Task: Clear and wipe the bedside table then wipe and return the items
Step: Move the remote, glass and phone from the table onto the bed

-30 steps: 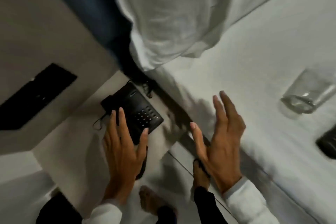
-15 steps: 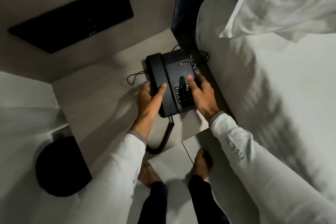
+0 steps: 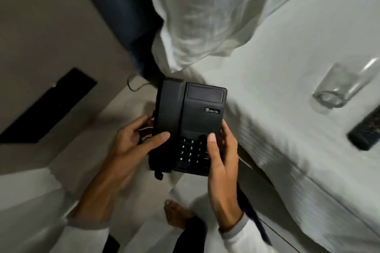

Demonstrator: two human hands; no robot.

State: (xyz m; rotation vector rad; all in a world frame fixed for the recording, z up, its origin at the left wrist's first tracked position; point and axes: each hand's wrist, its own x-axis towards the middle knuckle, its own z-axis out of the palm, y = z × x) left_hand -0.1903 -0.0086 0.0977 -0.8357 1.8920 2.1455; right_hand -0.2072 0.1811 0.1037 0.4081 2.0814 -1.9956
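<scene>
A black desk telephone point(image 3: 197, 117) with its handset on the cradle is lifted above the pale bedside table point(image 3: 86, 150). My left hand point(image 3: 133, 141) grips its left side, thumb across the handset. My right hand point(image 3: 221, 154) holds the right side, thumb on the keypad. The phone's thin cord point(image 3: 133, 84) trails back toward the dark gap by the bed. A clear drinking glass point(image 3: 341, 86) lies on its side on the white bed sheet point(image 3: 287, 129), and a black remote point(image 3: 368, 131) lies near it at the right edge.
A white pillow point(image 3: 205, 16) leans at the head of the bed above the phone. A black wall panel point(image 3: 47, 107) is set in the grey wall at left. My bare foot point(image 3: 176, 213) stands on the light floor tiles below.
Both hands closed on the telephone on the bedside table and lifted it up and toward the bed. The view has swung right, so the glass and remote show again.
</scene>
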